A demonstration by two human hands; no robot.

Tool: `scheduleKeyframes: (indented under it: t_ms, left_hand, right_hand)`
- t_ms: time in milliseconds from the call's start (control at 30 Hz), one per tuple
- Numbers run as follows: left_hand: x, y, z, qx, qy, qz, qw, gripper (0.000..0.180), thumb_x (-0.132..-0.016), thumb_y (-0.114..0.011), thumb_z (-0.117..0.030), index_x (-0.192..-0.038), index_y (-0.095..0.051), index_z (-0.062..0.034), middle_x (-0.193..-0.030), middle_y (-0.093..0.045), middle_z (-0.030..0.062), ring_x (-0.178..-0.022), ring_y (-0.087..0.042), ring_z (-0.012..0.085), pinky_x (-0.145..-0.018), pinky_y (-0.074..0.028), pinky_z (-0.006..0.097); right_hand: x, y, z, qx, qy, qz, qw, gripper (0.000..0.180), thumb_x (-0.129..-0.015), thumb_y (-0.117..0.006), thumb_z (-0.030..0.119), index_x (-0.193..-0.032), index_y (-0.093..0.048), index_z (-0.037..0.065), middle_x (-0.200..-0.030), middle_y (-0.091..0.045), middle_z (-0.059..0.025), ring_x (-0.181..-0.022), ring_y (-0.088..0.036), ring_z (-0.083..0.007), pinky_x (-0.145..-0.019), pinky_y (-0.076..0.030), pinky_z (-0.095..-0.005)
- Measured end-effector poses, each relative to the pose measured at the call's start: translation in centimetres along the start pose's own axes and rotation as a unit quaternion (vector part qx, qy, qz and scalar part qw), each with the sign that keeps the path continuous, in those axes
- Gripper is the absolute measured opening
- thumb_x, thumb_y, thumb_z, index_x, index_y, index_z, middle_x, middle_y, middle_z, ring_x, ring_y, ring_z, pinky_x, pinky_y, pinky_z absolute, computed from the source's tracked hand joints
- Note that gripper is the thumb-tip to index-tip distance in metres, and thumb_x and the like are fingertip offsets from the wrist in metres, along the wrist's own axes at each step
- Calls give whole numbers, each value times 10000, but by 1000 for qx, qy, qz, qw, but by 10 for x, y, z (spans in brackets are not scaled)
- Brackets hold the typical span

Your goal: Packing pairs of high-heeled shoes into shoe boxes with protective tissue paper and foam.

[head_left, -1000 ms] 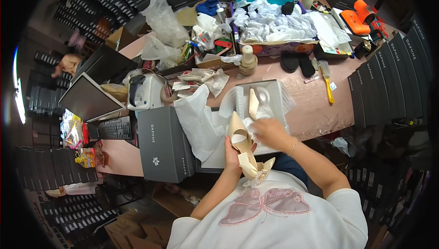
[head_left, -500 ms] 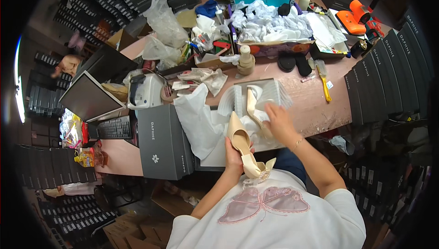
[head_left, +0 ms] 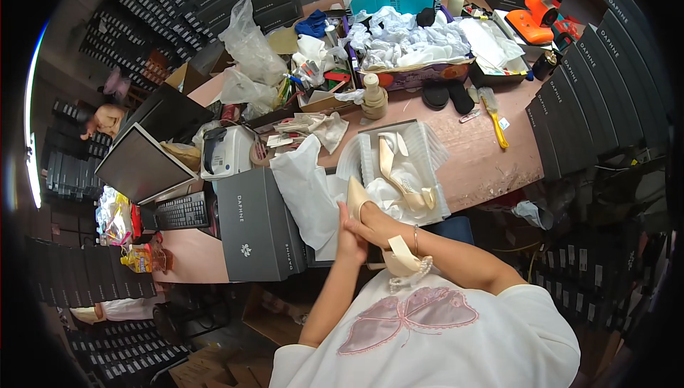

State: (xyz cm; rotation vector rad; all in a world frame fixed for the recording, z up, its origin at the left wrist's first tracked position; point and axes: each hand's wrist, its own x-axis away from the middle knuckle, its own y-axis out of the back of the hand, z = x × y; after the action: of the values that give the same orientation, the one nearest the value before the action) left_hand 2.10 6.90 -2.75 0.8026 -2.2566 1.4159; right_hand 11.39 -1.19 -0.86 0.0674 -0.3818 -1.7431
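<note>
Close to my body, a cream pointed-toe high-heeled shoe point(head_left: 357, 196) tilts with its toe away from me. My left hand point(head_left: 348, 240) is closed around its side. Across the shoe's middle lies my right hand point(head_left: 378, 227), its fingers bent against the shoe near the left hand and partly hidden. Toward my chest, a cream ankle strap with a bow and pearl-like beads point(head_left: 403, 262) shows behind the right wrist. The matching shoe point(head_left: 387, 162) lies on its side in an open shoebox point(head_left: 437, 153) lined with white tissue and translucent wrap.
A dark grey box lid point(head_left: 251, 220) and white tissue paper point(head_left: 304, 187) lie left of the shoebox. Behind stand a beige bottle point(head_left: 374, 97) and a bin of crumpled paper point(head_left: 413, 39). A yellow-handled brush point(head_left: 494, 119) and stacked shoeboxes point(head_left: 591, 103) are at right.
My right hand has moved left and nearer from over the box onto the held shoe. The shoe in the box now shows fully. The view has shifted slightly.
</note>
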Motion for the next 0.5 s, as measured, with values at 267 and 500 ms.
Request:
scheduleKeyframes:
  t_ms: [267,500]
  left_hand:
    - [-33,11,1,-203,-2,-43,978,472,-989,-414,-437,-1364,-315,-168,-995,-534,114,-784,-589,215,-646,-525,346]
    - [-10,-11,-8,-169,-80,4,982,554,-974,-459,-438,-1377,-319,-85,-1177,-498,92,-1044,-542,197,-868,-478,325]
  right_hand:
    - [25,-42,-11,-118,107,-159,974,686,-968,-396,416,-1387,-215,-96,-1374,-322,-297,-1320,-293,-396,-1094,-232,-385]
    - [15,-20,14,63,172,-230,956,665,-966,-374,457,-1347,-297,-84,-1314,-351,-340,-1231,-344,-455,-1073,-248,-428]
